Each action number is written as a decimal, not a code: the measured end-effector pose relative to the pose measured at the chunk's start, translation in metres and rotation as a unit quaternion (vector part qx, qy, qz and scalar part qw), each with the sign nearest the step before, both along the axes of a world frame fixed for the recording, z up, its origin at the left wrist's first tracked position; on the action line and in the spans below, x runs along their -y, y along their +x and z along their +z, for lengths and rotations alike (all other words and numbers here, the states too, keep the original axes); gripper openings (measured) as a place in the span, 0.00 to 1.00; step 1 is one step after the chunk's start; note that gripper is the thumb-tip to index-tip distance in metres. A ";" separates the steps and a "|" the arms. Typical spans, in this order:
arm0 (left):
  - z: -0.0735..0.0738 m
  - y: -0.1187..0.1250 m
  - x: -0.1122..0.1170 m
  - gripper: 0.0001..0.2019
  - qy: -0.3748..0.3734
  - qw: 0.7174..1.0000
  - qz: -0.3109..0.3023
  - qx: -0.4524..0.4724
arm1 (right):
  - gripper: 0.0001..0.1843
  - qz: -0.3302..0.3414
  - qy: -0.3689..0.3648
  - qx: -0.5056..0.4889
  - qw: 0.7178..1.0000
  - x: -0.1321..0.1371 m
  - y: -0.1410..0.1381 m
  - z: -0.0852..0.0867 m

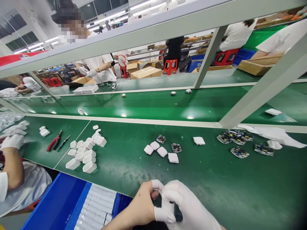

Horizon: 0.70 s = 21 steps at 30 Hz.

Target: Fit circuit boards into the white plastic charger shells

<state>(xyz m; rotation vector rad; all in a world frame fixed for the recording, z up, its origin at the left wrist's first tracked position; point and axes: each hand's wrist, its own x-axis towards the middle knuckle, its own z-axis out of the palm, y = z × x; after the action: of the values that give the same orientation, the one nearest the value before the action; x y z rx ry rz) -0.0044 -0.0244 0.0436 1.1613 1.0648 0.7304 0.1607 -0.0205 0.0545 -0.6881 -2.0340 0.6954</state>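
My left hand (146,203), with white covers on the thumb and a finger, meets my gloved right hand (183,203) at the bench's near edge. Both hands have bent fingers pressed together, and whatever lies between them is hidden. Beyond them lie several white square pieces (162,151) with rounded corners. Two small circuit boards (177,147) are close to these pieces. Another white square piece (199,141) sits a little to the right. Farther right is a cluster of circuit boards (234,136), some overlapping.
White open-ended housings (82,150) stand in a group on the left. Past them lie red-handled pliers (54,141) and a thin tool (63,143). A blue bin (59,204) holds white parts below the edge. A co-worker's gloved hand (12,142) is far left. A green conveyor (148,107) runs behind.
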 end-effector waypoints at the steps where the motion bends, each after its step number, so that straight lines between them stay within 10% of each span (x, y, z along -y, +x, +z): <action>1: 0.001 0.002 0.001 0.23 0.001 1.000 -0.006 -0.012 | 0.11 -0.010 0.018 0.005 1.000 0.001 0.000 0.000; 9: 0.005 0.011 0.003 0.24 0.114 0.987 0.084 -0.072 | 0.16 -0.077 0.013 -0.061 0.995 0.002 0.003 -0.022; 15: 0.009 0.011 0.005 0.22 0.182 0.971 0.064 -0.141 | 0.10 -0.037 0.085 0.004 0.996 -0.001 0.006 0.001; 21: 0.001 0.013 0.005 0.23 0.090 0.989 0.030 -0.110 | 0.10 -0.019 -0.002 -0.016 1.000 0.005 0.002 0.000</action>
<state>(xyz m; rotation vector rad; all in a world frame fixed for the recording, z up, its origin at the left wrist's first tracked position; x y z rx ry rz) 0.0089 -0.0297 0.0445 1.3936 1.2420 0.7709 0.1632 -0.0259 0.0541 -0.7115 -1.9860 0.6843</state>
